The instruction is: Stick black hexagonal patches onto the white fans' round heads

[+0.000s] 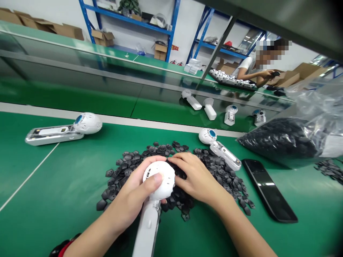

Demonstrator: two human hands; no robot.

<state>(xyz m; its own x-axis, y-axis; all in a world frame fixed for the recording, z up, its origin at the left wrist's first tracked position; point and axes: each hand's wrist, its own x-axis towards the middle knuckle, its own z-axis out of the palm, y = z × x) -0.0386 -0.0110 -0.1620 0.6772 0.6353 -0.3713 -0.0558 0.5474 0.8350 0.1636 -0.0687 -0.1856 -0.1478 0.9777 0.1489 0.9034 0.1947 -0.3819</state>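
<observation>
My left hand (134, 194) is wrapped round the round head of a white handheld device (154, 200), thumb pressed on its top face; the handle runs down toward me. My right hand (194, 176) rests with curled fingers against the right side of that head, over a heap of small black plastic parts (227, 175) spread on the green table. What the right fingers pinch, if anything, is hidden.
Two more white devices lie on the table, one at the left (64, 130) and one behind the heap (219, 148). A black phone (269, 189) lies to the right, a clear bag of black parts (289, 141) beyond it. Several devices (209, 107) ride the conveyor; another person (254, 69) works far right.
</observation>
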